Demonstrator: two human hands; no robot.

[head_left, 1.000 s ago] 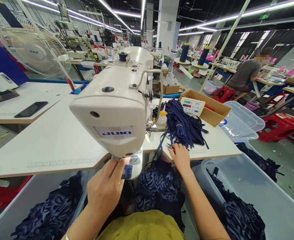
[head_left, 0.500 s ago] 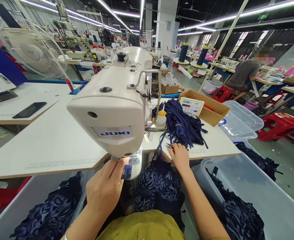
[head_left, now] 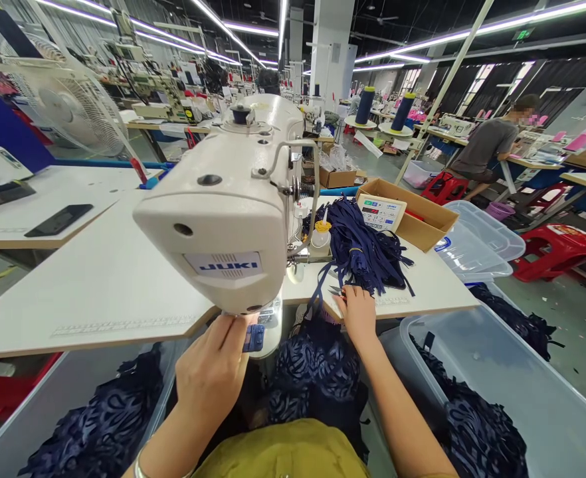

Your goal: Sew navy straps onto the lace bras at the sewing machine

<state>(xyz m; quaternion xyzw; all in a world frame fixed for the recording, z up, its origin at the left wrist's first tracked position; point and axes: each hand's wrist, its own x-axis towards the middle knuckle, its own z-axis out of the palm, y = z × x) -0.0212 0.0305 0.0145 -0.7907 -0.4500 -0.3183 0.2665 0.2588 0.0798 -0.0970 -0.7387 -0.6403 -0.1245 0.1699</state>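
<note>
My left hand is closed at the needle end of the white sewing machine, pinching a small navy piece of fabric that looks like a bra's hook-and-eye end. Its fingertips are partly hidden under the machine head. On the table to the right, my right hand is closed around small scissors, their blades pointing left. Between my arms hangs a navy patterned bra, with a strap running up to the table edge. Just beyond my right hand lies a bundle of navy straps.
Clear plastic bins with navy garments flank me. A yellow-capped oil bottle, a control panel and a cardboard box stand behind the straps. A phone lies on the left table. Another person sits far right.
My left hand has shifted slightly right with the navy fabric piece. My right hand has barely moved and still holds the scissors. The fan at the left has turned.
</note>
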